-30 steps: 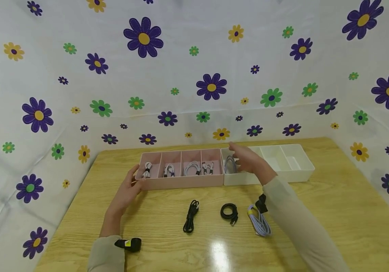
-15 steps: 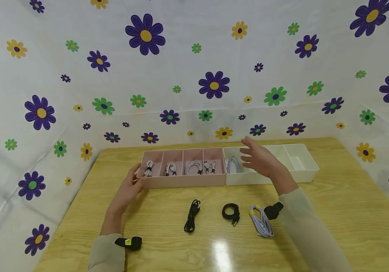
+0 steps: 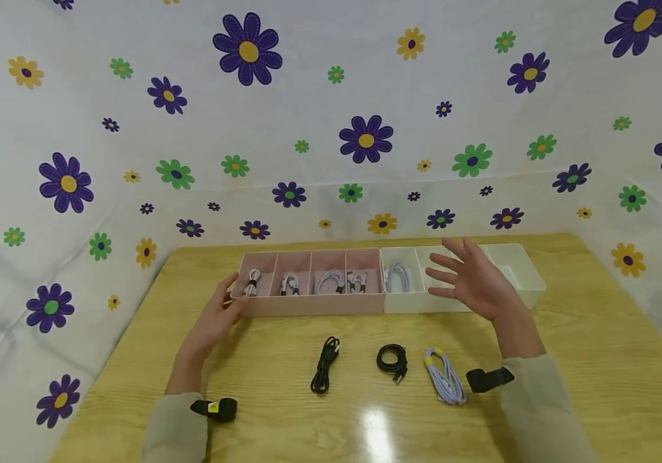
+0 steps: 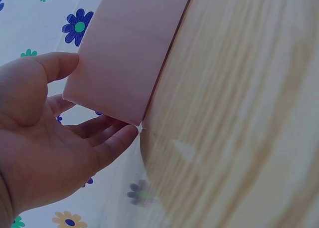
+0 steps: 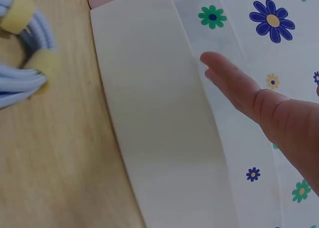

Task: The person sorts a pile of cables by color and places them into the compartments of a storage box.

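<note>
My left hand (image 3: 217,318) holds the left end of a pink divided storage box (image 3: 313,305), the thumb at its front rim and the fingers along the end wall. Bundled white cables lie inside it, among them a leftmost cable (image 3: 252,281) with a black tie. Butted against its right end is a white divided box (image 3: 423,302), whose leftmost compartment holds a coiled pale lavender cable (image 3: 398,278). Over the white box's middle compartments my right hand (image 3: 478,283) hovers with fingers spread and nothing in it. Its palm hides part of those compartments.
In front of the boxes, on the wooden table (image 3: 273,411), lie a long black cable bundle (image 3: 325,365), a round black coil (image 3: 391,358) and a lavender cable (image 3: 445,379) with a yellow tie. A flowered white cloth (image 3: 307,116) rises behind.
My right hand has moved right, away from the lavender cable in the white box's leftmost compartment, and its fingers have spread. The left hand stays at the pink box's end.
</note>
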The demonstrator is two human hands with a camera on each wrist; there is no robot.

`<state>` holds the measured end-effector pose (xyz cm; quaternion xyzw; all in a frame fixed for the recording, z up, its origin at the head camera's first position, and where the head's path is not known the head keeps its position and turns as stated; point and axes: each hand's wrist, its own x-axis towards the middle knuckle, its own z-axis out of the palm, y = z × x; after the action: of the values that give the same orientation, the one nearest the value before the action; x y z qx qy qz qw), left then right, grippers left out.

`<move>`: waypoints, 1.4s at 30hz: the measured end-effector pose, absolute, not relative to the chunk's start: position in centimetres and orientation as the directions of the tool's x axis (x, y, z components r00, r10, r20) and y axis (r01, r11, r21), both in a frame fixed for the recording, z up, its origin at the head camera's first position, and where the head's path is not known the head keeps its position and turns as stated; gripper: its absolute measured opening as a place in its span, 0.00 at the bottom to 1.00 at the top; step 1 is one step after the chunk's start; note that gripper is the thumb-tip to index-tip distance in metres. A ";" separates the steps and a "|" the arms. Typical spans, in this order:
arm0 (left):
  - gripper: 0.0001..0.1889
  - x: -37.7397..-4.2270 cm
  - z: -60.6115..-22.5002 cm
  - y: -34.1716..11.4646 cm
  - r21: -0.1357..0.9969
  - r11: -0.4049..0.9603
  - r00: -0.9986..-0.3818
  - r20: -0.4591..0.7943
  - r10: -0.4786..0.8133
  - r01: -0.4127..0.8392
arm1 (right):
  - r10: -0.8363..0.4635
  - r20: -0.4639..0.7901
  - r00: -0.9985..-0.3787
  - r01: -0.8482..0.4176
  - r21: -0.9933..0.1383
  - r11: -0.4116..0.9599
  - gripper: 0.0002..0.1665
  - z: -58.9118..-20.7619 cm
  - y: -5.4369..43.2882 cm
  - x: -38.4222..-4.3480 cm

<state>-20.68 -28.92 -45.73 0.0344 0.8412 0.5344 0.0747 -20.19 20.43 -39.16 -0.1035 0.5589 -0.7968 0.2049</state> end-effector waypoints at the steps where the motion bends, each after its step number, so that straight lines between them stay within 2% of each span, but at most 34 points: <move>1: 0.36 -20.8 -45.5 -28.9 0.904 0.427 -0.987 -0.082 0.141 -0.014 | -0.447 -0.054 -0.893 0.211 -0.927 -0.309 0.47 -39.3 20.6 -19.9; 13: 0.37 -20.8 -44.7 -28.8 0.899 0.437 -0.981 -0.084 0.173 0.000 | -0.465 0.019 -0.885 0.174 -0.914 -0.368 0.41 -41.9 22.9 -17.7; 20: 0.37 -20.2 -44.7 -29.0 0.900 0.435 -0.982 -0.078 0.174 0.006 | -0.503 0.071 -0.861 0.152 -0.908 -0.389 0.28 -42.5 23.8 -17.5; 29: 0.37 -19.9 -44.8 -28.7 0.900 0.436 -0.983 -0.085 0.165 -0.005 | -0.545 0.056 -0.837 0.086 -0.969 -0.231 0.34 -42.1 24.6 -17.9; 42: 0.36 -20.0 -45.1 -28.6 0.891 0.454 -0.983 -0.083 0.163 0.000 | -0.579 0.116 -0.807 0.013 -0.977 -0.213 0.28 -42.1 25.5 -18.3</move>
<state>-20.04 -28.56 -45.06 0.0481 0.8489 0.5204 0.0786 -18.26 25.45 -42.12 -0.2379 0.5948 -0.7416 0.1994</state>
